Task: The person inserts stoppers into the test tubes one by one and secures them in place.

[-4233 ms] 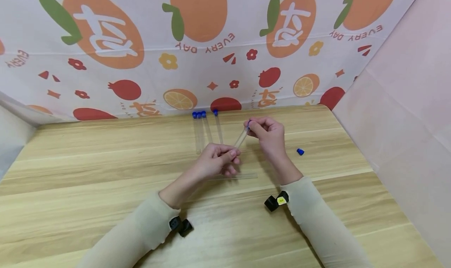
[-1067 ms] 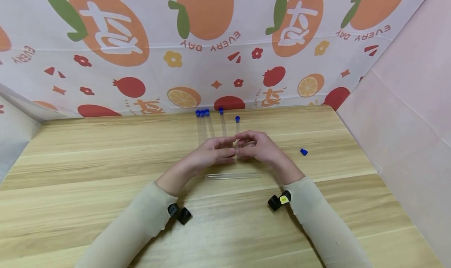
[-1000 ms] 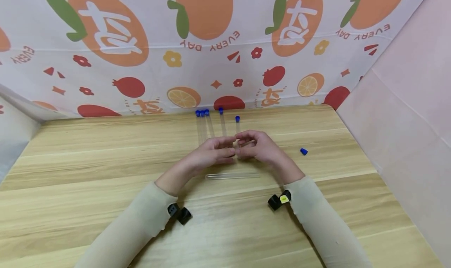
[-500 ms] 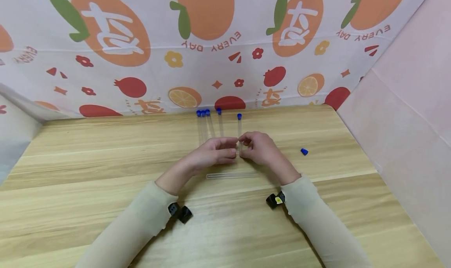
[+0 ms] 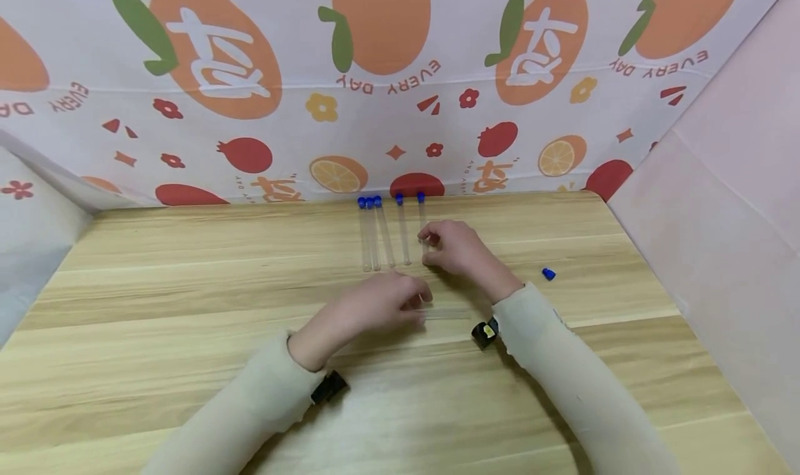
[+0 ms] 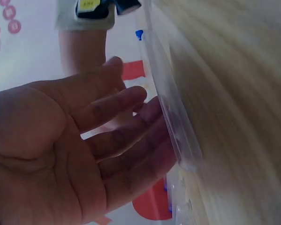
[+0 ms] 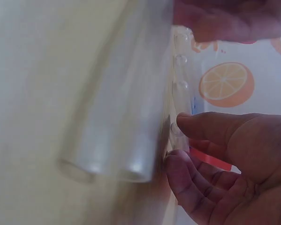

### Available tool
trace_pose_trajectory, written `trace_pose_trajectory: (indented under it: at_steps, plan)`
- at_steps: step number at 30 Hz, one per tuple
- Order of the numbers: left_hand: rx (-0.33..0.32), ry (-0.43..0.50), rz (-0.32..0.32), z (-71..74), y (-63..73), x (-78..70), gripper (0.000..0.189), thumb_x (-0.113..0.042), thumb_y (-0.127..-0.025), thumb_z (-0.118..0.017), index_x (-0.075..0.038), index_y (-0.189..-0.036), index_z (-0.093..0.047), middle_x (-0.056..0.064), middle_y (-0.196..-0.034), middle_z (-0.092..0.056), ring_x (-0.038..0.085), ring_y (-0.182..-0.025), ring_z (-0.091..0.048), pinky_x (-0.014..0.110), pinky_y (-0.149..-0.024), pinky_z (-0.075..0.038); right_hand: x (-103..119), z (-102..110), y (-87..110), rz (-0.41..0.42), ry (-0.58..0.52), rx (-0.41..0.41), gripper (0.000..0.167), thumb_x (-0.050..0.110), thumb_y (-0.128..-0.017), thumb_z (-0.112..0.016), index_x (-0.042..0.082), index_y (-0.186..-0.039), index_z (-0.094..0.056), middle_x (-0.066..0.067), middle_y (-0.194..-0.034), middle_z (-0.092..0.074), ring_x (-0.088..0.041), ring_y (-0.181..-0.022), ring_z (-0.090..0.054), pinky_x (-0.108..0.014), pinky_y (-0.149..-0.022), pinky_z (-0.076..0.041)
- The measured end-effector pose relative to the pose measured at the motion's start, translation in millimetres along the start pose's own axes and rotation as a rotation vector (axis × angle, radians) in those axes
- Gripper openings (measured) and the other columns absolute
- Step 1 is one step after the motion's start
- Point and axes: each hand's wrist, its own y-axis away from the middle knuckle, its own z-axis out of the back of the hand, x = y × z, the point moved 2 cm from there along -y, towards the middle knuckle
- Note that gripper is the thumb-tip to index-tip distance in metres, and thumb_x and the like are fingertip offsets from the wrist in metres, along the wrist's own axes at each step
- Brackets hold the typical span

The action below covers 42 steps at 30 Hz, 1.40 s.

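My left hand (image 5: 381, 301) is over the left end of an uncapped clear test tube (image 5: 446, 314) lying crosswise. In the left wrist view its loosely bent fingers are beside that tube (image 6: 170, 98), with no grip visible; contact is unclear. Thumb and forefinger of my right hand (image 5: 459, 247) are on either side of the lower end of a blue-capped test tube (image 5: 422, 214), the rightmost in a row. A gap shows between those fingertips in the right wrist view, near the tube's rounded end (image 7: 177, 130). A loose blue stopper (image 5: 548, 273) lies to the right.
Several more capped test tubes (image 5: 371, 235) lie side by side, blue stoppers toward the back edge of the wooden table (image 5: 187, 322). Behind it hangs a fruit-printed cloth (image 5: 262, 58). A pale sheet (image 5: 719, 204) closes off the right side.
The right hand has slid the capped tube back into line with the row. The left hand has left its place beside the right and come nearer to the uncapped tube.
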Motion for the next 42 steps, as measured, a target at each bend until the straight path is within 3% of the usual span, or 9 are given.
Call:
trace_pose_trajectory:
  at_steps: [7,17,27,34,39,42]
  plan:
    - [0.010,-0.060,-0.001,-3.9,0.0,-3.0,0.029,-0.009,-0.083,-0.079,-0.009,-0.110,-0.071,0.006,-0.096,-0.072,0.021,-0.092,-0.067,0.037,-0.085,-0.054,4.0,1.1,-4.7,0.008,-0.007,0.009,0.036,0.021,-0.087,-0.078,0.014,-0.121,-0.068,-0.002,-0.107,-0.066,-0.019,-0.101,-0.058,-0.037,-0.094,-0.050]
    - [0.057,-0.120,0.065,-8.5,-0.5,1.2,0.037,0.007,-0.074,-0.076,-0.013,-0.106,-0.072,0.003,-0.093,-0.070,0.019,-0.087,-0.064,0.037,-0.082,-0.054,7.4,-1.6,-8.6,0.069,0.017,-0.002,0.035,0.021,-0.086,-0.078,0.014,-0.119,-0.069,-0.003,-0.109,-0.069,-0.019,-0.103,-0.060,-0.037,-0.096,-0.049]
    - [0.096,-0.156,0.116,-10.3,0.0,4.2,0.040,0.012,-0.076,-0.072,-0.016,-0.106,-0.072,0.000,-0.084,-0.065,0.015,-0.079,-0.058,0.034,-0.076,-0.052,9.2,-5.1,-9.7,0.060,-0.009,0.020,0.038,0.024,-0.086,-0.078,0.015,-0.122,-0.068,-0.002,-0.114,-0.068,-0.019,-0.107,-0.060,-0.038,-0.099,-0.049]
    - [0.105,-0.155,0.098,-8.6,1.0,2.4,0.039,0.011,-0.079,-0.069,-0.016,-0.106,-0.072,0.000,-0.086,-0.066,0.015,-0.080,-0.059,0.035,-0.076,-0.052,-1.0,6.2,5.4,0.023,-0.101,0.024,0.046,0.031,-0.088,-0.076,0.016,-0.130,-0.064,-0.006,-0.122,-0.065,-0.024,-0.111,-0.060,-0.041,-0.097,-0.051]
    - [0.104,-0.152,0.084,-8.0,0.9,1.5,0.035,0.008,-0.082,-0.069,-0.016,-0.107,-0.071,0.001,-0.088,-0.066,0.017,-0.081,-0.059,0.036,-0.075,-0.052,-20.1,29.5,26.4,-0.028,-0.223,-0.012,0.046,0.032,-0.093,-0.071,0.015,-0.134,-0.061,-0.010,-0.123,-0.062,-0.028,-0.107,-0.062,-0.041,-0.084,-0.057]
    - [0.104,-0.147,0.088,-7.5,0.6,2.3,0.034,0.007,-0.083,-0.068,-0.015,-0.109,-0.070,0.002,-0.090,-0.066,0.018,-0.082,-0.059,0.037,-0.076,-0.052,-35.8,47.3,39.3,-0.028,-0.248,-0.053,0.043,0.030,-0.095,-0.069,0.013,-0.133,-0.062,-0.010,-0.121,-0.063,-0.029,-0.103,-0.064,-0.041,-0.082,-0.058]
